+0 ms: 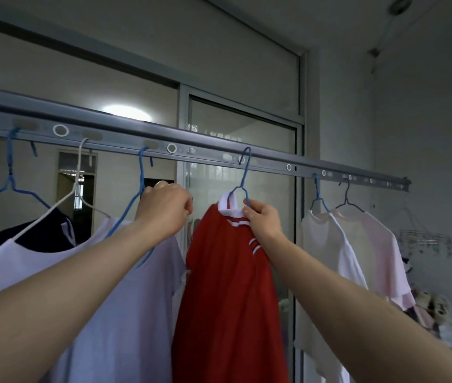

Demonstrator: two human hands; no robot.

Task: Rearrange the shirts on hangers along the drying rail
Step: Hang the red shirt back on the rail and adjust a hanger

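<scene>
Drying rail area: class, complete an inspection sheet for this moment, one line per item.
Surface: drying rail, hangers hooked along it.
Job's things: red shirt, white shirt, each on a blue hanger; dark shirt left; pale shirts right.
Clutter: peg rack hanging far right.
Grippers: left hand grips white shirt's hanger; right hand pinches red shirt's hanger at the collar.
Cables: thin lines below ceiling fitting.
Surroundings: sliding glass door.

The grey perforated drying rail [269, 165] carries four blue wire hangers [141, 167], one white hanger [80, 164] and one dark hanger [346, 199].
</scene>
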